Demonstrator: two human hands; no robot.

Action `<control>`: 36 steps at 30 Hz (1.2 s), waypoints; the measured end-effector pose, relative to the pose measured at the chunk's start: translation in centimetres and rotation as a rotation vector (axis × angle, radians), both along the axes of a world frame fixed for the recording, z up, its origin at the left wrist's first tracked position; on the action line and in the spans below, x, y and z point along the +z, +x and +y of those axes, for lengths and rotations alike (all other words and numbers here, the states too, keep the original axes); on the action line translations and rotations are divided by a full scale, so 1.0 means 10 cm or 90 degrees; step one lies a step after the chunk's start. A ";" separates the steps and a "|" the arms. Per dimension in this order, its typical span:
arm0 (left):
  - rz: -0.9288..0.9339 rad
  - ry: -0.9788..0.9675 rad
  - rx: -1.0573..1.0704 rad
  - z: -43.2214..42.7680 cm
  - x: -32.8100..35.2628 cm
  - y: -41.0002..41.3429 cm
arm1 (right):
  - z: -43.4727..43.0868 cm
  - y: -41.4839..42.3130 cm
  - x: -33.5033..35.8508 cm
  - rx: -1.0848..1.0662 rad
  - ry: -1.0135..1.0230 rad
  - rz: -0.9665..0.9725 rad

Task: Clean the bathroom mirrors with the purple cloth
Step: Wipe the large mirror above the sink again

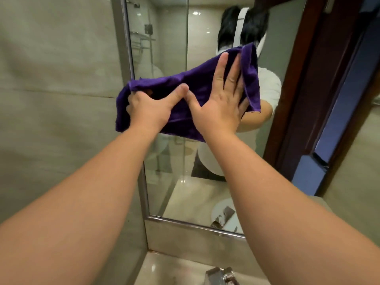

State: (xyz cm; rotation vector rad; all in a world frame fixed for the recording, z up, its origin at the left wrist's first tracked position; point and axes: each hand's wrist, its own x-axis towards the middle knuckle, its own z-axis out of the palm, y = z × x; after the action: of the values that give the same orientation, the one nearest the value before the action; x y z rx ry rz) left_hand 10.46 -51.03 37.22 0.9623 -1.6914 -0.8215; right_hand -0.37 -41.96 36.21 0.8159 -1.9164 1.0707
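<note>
1. Left grip (150,108): fingers are curled tight round the bunched left end of the purple cloth (197,79). The thumb is laid out along the fabric toward the rt. So it is closed on the cloth, not wide.
2. Right grip (220,103): held wide, fingers straight & spread, palm pressed flat on the cloth's rt half. Nothing is pinched. The two thumb tips are nearly met at the cloth's middle.
3. The cloth is spread slantwise against the mirror (185,27), rt end higher than left. Its left end is lapped over the mirror's left edge, across the metal frame (144,192) & onto the tiled wall (51,79). A loose corner is hung down past the right grip's fingers.
4. Both bare forearms are stretched up from the bottom of view, & part of the mirror's lower half is hidden by them.
5. In the glass a reflected person in a white shirt (269,87) is seen, partly covered by the cloth. A reflected glass partition w/ a wire rack (141,40) is seen near the mirror's top left corner.
6. Below the mirror's bottom edge a pale counter (174,270) is seen, w/ a chrome tap (222,276) on it.
7. A dark wood frame (304,79) is run along the mirror's rt edge. The walls are covered in pale beige tile.
</note>
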 end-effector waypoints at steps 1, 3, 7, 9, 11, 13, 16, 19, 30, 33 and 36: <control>-0.018 -0.015 0.007 0.00 -0.06 -0.01 | 0.01 -0.02 -0.07 -0.006 -0.005 0.006; -0.040 -0.024 0.020 0.01 -0.27 -0.06 | 0.04 -0.05 -0.33 -0.010 -0.013 -0.003; -0.043 0.013 0.040 0.10 -1.09 -0.17 | 0.15 -0.10 -1.19 -0.013 0.032 -0.061; -0.051 0.057 0.027 0.17 -1.63 -0.15 | 0.24 -0.09 -1.71 -0.034 0.082 -0.099; -0.047 0.104 -0.015 0.23 -2.14 -0.12 | 0.34 -0.06 -2.21 -0.059 0.152 -0.146; -0.033 0.138 -0.055 0.28 -2.54 -0.11 | 0.48 -0.06 -2.63 -0.074 0.248 -0.213; -0.042 0.174 -0.055 0.33 -2.78 -0.12 | 0.69 -0.08 -3.05 -0.071 0.315 -0.230; -0.032 0.231 -0.063 0.32 -2.65 -0.06 | 0.78 -0.03 -3.05 -0.019 0.316 -0.259; 0.087 0.205 -0.043 -0.08 -0.19 -0.05 | 0.41 -0.16 -0.49 0.123 0.116 -0.066; 0.110 0.156 -0.105 -0.03 0.50 -0.05 | 0.45 -0.27 0.17 0.096 0.111 -0.018; 0.114 0.141 -0.152 0.12 0.81 -0.13 | 0.54 -0.38 0.32 0.054 0.095 0.023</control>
State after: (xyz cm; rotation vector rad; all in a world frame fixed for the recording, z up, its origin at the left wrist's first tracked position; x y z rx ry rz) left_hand 9.13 -49.85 45.33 0.8148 -1.6006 -1.2376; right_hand -4.18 -36.56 39.42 1.0012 -1.9641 0.9649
